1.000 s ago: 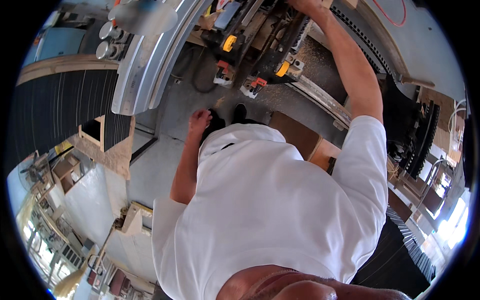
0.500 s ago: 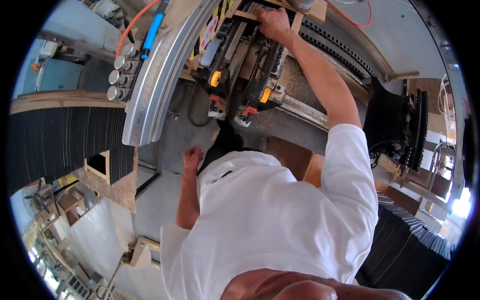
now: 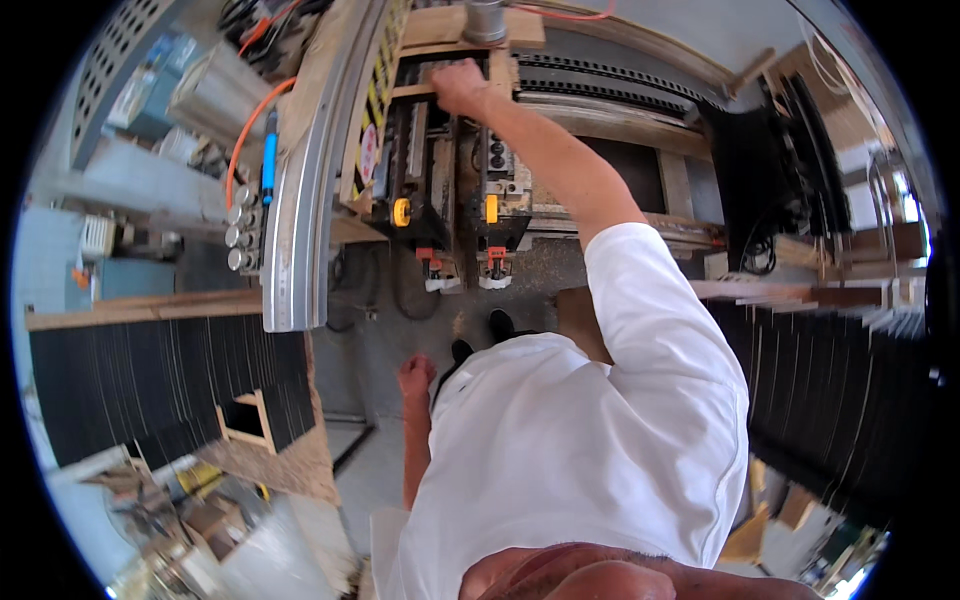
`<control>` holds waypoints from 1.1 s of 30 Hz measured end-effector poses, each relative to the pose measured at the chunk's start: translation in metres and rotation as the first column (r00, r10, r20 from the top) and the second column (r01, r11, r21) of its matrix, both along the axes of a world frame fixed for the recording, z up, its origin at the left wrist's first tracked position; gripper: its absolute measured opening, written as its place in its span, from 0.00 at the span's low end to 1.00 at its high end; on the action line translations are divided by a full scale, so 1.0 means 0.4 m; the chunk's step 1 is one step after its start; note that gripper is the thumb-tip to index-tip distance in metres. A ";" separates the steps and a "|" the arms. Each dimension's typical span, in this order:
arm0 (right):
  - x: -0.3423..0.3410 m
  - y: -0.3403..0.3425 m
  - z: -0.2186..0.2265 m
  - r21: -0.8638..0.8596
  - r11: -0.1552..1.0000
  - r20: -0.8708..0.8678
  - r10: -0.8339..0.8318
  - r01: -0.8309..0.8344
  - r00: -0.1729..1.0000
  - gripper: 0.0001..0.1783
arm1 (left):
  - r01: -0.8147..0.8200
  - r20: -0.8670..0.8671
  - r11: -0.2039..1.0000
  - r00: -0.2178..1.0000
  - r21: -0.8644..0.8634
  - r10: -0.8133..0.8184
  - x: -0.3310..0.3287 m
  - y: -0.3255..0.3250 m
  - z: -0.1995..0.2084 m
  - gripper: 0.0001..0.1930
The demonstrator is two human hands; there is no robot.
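Observation:
My right hand (image 3: 462, 86) reaches far forward over the machine, its fingers curled down beside a pale wooden slat (image 3: 412, 91). What those fingers hold, if anything, is hidden. Below it two black clamp units run toward me, each with a yellow knob; the left knob (image 3: 402, 212) and the right knob (image 3: 491, 209) sit above red-and-white end pieces, the right one being a red clamp end (image 3: 495, 262). My left hand (image 3: 417, 376) hangs low beside my body, fingers loosely curled, touching nothing that I can see.
A long silver metal rail (image 3: 296, 220) stands left of the clamps, with a blue tube (image 3: 269, 160) and round metal knobs (image 3: 242, 228) along it. Rows of black panels (image 3: 170, 375) stand at left, more black panels (image 3: 820, 400) at right. Sawdust lies on the floor.
The view has swung, so the machine appears further left and more upright. My right hand is still at the wooden slat; my left still hangs by my side.

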State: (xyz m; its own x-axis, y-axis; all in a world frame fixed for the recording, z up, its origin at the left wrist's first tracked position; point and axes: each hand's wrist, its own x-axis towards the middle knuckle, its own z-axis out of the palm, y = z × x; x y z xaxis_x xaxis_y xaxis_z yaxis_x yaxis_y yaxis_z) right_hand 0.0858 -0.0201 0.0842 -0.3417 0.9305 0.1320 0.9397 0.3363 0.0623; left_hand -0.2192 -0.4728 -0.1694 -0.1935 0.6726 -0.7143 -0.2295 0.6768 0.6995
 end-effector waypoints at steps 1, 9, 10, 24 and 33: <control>-0.025 -0.018 0.011 0.096 0.994 -0.057 0.049 -0.043 0.997 0.11 | 0.017 0.035 1.000 0.999 0.002 -0.017 -0.026 -0.016 -0.022 0.08; -0.079 -0.456 0.138 0.318 0.927 -0.471 0.338 -0.201 0.815 0.10 | 0.531 -0.076 0.845 0.846 0.055 -0.527 -0.054 -0.020 -0.013 0.07; -0.064 -0.517 0.147 0.313 0.931 -0.459 0.322 -0.188 0.828 0.10 | 0.600 -0.132 0.797 0.798 0.075 -0.588 -0.052 -0.023 -0.013 0.08; 0.370 -1.280 1.103 0.692 0.499 0.053 -0.756 0.522 0.652 0.15 | 0.875 0.032 0.475 0.474 0.092 -0.880 0.013 0.088 -0.184 0.05; 0.976 -1.697 1.242 0.288 0.471 -0.138 -0.842 0.834 0.522 0.27 | 0.846 -0.101 0.530 0.534 0.059 -0.840 0.144 0.085 -0.074 0.11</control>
State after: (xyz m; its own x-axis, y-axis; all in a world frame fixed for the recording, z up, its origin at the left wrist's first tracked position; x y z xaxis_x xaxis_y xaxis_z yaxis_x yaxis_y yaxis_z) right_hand 0.4763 -0.6990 0.5809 0.5744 0.6904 0.4398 0.7602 -0.6492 0.0264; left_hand -0.1614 -0.4387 -0.1990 0.4628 0.6027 -0.6500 0.4525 0.4699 0.7579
